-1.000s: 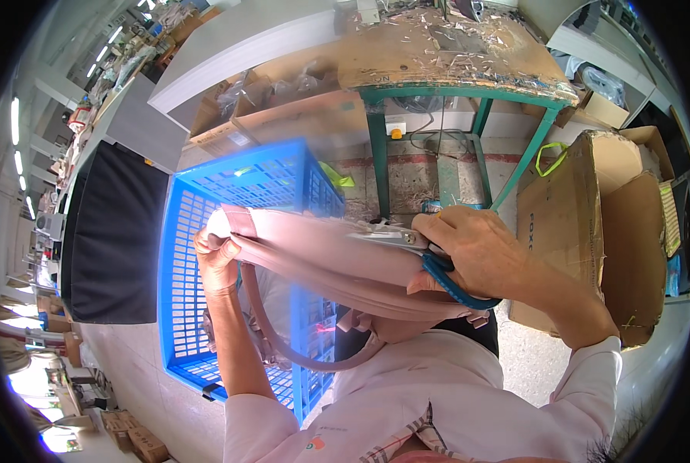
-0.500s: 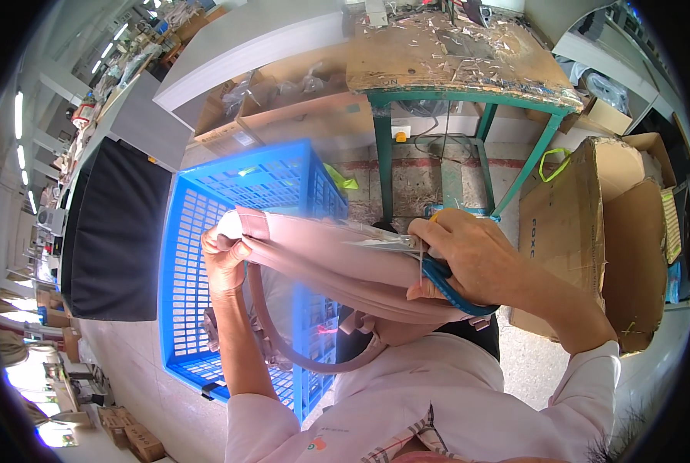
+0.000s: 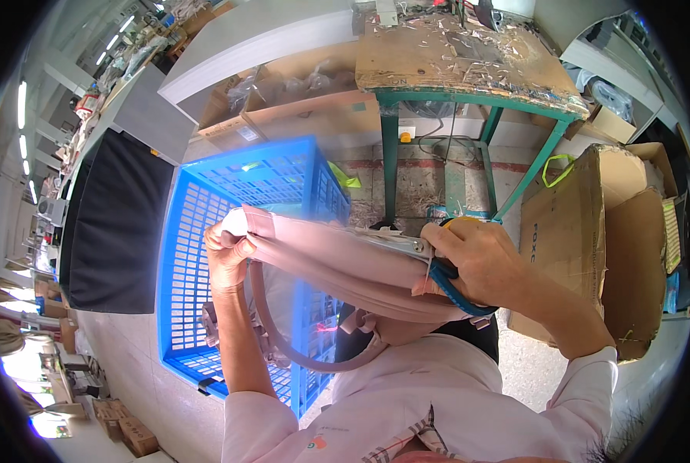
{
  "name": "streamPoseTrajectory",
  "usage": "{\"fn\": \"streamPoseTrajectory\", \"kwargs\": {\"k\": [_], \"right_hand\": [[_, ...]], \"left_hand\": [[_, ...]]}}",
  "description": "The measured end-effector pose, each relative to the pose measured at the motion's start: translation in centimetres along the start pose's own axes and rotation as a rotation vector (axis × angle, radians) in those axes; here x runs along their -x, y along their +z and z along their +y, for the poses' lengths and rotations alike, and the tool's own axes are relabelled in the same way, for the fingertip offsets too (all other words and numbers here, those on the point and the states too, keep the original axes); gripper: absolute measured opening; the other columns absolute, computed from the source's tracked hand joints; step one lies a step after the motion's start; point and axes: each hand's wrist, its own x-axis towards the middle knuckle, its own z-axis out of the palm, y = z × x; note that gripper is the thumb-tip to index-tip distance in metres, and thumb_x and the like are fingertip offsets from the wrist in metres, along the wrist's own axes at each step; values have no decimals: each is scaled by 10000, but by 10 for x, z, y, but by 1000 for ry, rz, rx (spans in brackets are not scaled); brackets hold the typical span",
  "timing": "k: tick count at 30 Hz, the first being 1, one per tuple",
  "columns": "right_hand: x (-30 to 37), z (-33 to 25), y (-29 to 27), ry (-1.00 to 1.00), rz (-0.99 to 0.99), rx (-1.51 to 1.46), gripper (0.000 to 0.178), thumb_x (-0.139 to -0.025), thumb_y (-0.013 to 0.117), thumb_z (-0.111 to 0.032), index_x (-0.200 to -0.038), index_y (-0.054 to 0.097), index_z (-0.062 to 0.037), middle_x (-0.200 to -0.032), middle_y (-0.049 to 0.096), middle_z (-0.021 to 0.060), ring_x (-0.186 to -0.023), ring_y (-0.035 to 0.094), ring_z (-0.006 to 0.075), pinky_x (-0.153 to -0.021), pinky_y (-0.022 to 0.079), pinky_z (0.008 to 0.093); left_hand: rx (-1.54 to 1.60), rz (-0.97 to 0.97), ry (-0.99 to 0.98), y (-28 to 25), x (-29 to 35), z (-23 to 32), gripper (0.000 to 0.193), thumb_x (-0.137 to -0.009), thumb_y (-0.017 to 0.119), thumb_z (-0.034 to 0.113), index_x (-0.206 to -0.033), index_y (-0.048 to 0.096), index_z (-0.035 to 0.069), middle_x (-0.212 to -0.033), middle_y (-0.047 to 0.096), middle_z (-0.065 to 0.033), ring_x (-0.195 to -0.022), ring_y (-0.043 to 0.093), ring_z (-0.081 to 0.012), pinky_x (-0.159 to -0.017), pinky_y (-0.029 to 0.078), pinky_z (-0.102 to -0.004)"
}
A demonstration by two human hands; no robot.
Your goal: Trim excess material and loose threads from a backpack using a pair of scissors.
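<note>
A pale pink bag (image 3: pixel 337 266), made of soft folded material, stretches across my front. My left hand (image 3: pixel 228 258) pinches its left end, thumb on the near side. Scissors (image 3: pixel 447 287) with blue and yellow handles are in my right hand (image 3: pixel 488 262), at the bag's right end. Their metal blades point left along the upper edge, where ragged pale material shows; the tips are hard to make out. From the bag a long pink strap (image 3: pixel 314 364) loops down over the side of the blue plastic crate (image 3: pixel 309 193).
The crate stands left of me with pink pieces inside. Ahead is a green-legged workbench (image 3: pixel 414 62) littered with scraps. An open cardboard box (image 3: pixel 565 231) stands on the right, a black padded panel (image 3: pixel 117 224) on the far left. Boxes with plastic bags (image 3: pixel 306 89) sit under a shelf.
My right hand and the scissors have shifted slightly right. The blades, earlier visible over the bag's side, now lie close along its upper edge. My left hand keeps its hold.
</note>
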Motion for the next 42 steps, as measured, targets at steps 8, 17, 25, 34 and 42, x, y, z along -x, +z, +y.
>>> {"fn": "streamPoseTrajectory", "kwargs": {"k": [8,17,25,34,42], "right_hand": [[-13,1,4,-71,174,87,574,-616,703,-454,-934,517,-14,-650,479,111,-575,518,294,-514,430,354],[-7,-4,-5,32,-82,-45,337,-657,619,-110,-957,489,-28,-769,579,153,-711,587,300,-589,482,380],[-13,-5,-1,-3,-2,-29,481,-647,650,-315,-997,504,-19,-798,553,170,-716,564,317,-611,459,383],[-7,0,7,9,-11,-167,376,-677,638,-116,-1021,506,-40,-765,588,142,-650,587,279,-592,474,359],[-1,36,-9,529,88,-560,540,-671,715,-373,-1055,512,-52,-642,443,30,-607,473,115,-557,406,264]], "left_hand": [[-21,-35,23,4,-1,0,388,-536,818,129,-542,434,75,-714,587,-10,-622,490,-58,-574,402,-212],[12,-55,27,9,-1,2,335,-543,813,120,-588,486,64,-714,591,-9,-626,504,-61,-566,406,-203],[-47,-96,0,16,-2,4,398,-538,811,136,-857,628,-13,-744,613,-17,-642,545,-79,-584,432,-202],[-27,-109,-18,17,-1,5,380,-551,803,132,-857,628,-8,-754,622,-28,-645,554,-87,-593,441,-209],[-35,-152,9,30,-19,13,345,-563,791,113,-845,630,-5,-717,611,-10,-620,535,-76,-579,425,-204]]}}
